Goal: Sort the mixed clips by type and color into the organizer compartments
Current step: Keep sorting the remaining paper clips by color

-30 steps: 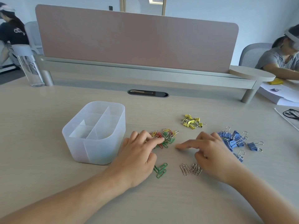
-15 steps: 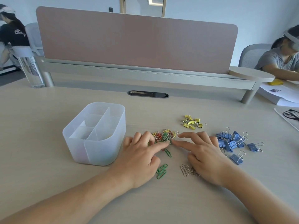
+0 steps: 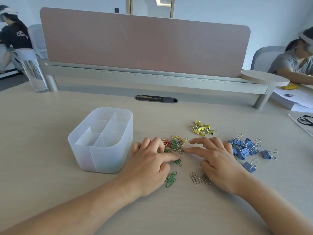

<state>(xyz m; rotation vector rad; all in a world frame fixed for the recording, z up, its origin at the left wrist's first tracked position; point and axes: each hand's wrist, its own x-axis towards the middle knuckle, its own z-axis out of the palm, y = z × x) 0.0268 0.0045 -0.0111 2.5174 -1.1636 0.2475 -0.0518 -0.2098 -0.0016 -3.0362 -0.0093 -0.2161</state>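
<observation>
Head view. Only writing: white lettering on the black shirt [image 3: 20, 35] of a person far left, too small to read; the print on the paper stack [image 3: 286, 97] far right is also illegible.

Organizer [image 3: 101, 160]: translucent white plastic tub with rounded corners and thin dividers inside, standing left of my hands on the pale wood-grain desk [image 3: 50, 141]. I see no clips in it.

Mixed pile [image 3: 174, 143]: thin wire paper clips, red, green, yellow and silver, tangled, between my two hands.

Left hand [image 3: 149, 163]: fingers laid out flat, gripping nothing; the far fingers rest on the pile's left edge and the index tip presses a lone green clip [image 3: 178, 162].

Right hand [image 3: 218, 160]: fingers straight and spread, gripping nothing; the index tip touches the pile's right edge.

Green clips [image 3: 171, 179]: a small group near my left wrist. Silver clips [image 3: 194, 178]: partly under my right palm.

Yellow binders [image 3: 202, 128]: small, boxy, with wire handles, heaped beyond the pile. Blue binders [image 3: 245, 149]: larger, heaped right of my right hand.

Behind: a matte pink panel [image 3: 144, 43] and a clear bottle [image 3: 33, 72].
</observation>
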